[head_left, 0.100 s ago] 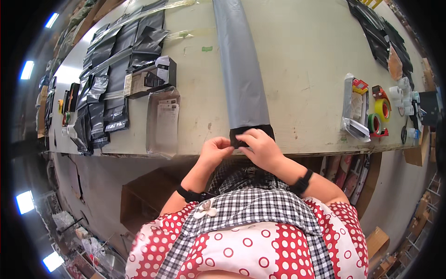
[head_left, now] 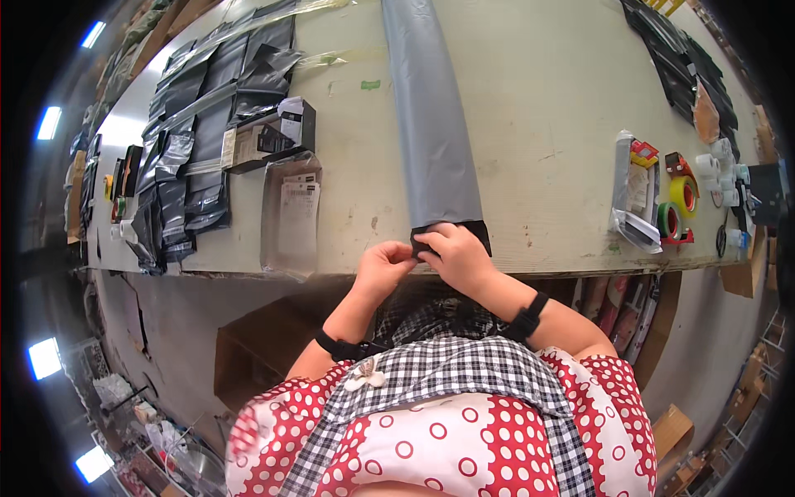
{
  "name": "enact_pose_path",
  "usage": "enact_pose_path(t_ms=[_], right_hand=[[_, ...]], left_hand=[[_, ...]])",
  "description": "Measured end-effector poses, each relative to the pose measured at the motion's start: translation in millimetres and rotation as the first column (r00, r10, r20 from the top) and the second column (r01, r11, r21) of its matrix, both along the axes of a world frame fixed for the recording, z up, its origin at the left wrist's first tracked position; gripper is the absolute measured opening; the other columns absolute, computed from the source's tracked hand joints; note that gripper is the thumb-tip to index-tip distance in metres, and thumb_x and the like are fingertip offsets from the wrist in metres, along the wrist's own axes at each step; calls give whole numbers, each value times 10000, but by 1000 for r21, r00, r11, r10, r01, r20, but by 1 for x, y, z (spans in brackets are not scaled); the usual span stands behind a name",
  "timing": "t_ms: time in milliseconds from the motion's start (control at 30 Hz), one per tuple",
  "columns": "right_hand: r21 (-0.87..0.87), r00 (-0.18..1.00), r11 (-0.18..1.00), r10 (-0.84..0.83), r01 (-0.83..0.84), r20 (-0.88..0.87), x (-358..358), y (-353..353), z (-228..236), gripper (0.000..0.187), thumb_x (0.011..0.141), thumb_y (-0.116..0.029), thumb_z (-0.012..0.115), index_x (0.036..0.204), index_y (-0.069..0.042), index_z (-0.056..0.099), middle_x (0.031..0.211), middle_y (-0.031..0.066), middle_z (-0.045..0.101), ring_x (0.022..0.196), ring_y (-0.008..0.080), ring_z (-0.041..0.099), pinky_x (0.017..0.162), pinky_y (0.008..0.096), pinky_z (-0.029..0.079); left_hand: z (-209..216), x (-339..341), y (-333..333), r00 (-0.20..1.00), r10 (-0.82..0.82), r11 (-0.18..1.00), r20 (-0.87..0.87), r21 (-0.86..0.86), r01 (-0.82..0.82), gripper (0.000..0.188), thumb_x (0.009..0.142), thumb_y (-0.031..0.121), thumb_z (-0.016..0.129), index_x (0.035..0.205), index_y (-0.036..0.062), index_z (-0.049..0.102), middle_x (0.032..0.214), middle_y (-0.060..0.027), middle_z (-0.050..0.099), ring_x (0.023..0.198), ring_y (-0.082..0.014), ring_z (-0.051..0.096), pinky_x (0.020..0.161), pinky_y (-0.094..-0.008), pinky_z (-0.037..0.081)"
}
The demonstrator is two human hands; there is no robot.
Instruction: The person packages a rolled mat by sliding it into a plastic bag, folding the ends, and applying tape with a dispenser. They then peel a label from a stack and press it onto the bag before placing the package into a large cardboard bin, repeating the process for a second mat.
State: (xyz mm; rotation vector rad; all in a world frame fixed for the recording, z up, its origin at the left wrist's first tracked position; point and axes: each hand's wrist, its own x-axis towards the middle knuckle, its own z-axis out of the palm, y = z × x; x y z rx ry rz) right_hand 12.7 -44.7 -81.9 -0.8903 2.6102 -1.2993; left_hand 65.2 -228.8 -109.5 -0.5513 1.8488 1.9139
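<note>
A long grey plastic mailing bag (head_left: 435, 124) stretches from the far side of the table to its near edge. Its near end is a black plastic flap (head_left: 477, 236). My left hand (head_left: 381, 269) pinches the left corner of that flap, thumb and fingertips together. On top of the flap rests my right hand (head_left: 460, 261), its fingers bent and closed on the black plastic beside the left fingertips. The fingertips partly hide the corner between the hands.
On the left lie several black plastic bags (head_left: 211, 137), a black box (head_left: 301, 137) and a clear-lined tray (head_left: 276, 215) of labels. To the right stand another tray (head_left: 619, 186), tape dispensers (head_left: 682, 195) and small white rolls (head_left: 706, 168). The table's near edge (head_left: 356, 276) runs below my hands.
My right hand has shifted slightly, its fingers settling lower and closer together on the black flap. My left hand stays at the corner.
</note>
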Motion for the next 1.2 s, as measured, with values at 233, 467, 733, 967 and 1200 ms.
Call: enact_pose_path(t_ms=[233, 467, 733, 967, 1200], right_hand=[[19, 946, 963, 267, -268, -185, 5, 35, 4, 116, 745, -117, 675, 800, -103, 574, 880, 24, 591, 842, 240, 554, 730, 347, 451], [812, 725, 323, -370, -486, 581, 71, 250, 27, 284, 659, -103, 750, 932, -44, 697, 966, 155, 684, 930, 308, 657, 782, 394, 531], [253, 834, 944, 311, -214, -456, -106, 78, -9, 441, 710, -83, 699, 1108, -153, 524, 1429, 67, 391, 1337, 283, 360, 1087, 398, 355], [4, 871, 954, 274, -299, -409, -98, 64, -25, 166, 744, 3, 644, 802, -77, 510, 1315, 88, 530, 1270, 294, 468, 1000, 386, 461], [-141, 900, 949, 212, -283, -380, -79, 72, -38, 409, 675, -19, 729, 968, -114, 459, 1359, 150, 452, 1286, 351, 438, 1007, 399, 452]], left_hand=[[12, -11, 2, 998, -16, 997, 55, 81, 11, 156, 794, -13, 690, 947, -1, 657, 812, 0, 645, 710, -58, 571, 639, -211, 472], [38, -21, -11, 876, -345, 731, -337, -682, 26, 298, 737, -7, 690, 1024, 63, 649, 1032, -88, 649, 881, -194, 618, 728, -303, 519], [25, -124, -8, 92, -842, 501, -532, -833, -237, 140, 756, 47, 650, 868, 110, 595, 1279, -80, 541, 1215, -270, 500, 993, -430, 447], [25, -107, -4, 112, -844, 497, -525, -843, -207, 88, 760, 48, 611, 792, 80, 536, 1246, -87, 566, 1204, -266, 511, 1005, -431, 451], [9, -85, -10, 169, -744, 591, -646, -755, -283, 168, 679, -13, 625, 811, 72, 565, 1140, -61, 564, 1104, -290, 532, 957, -407, 481]])
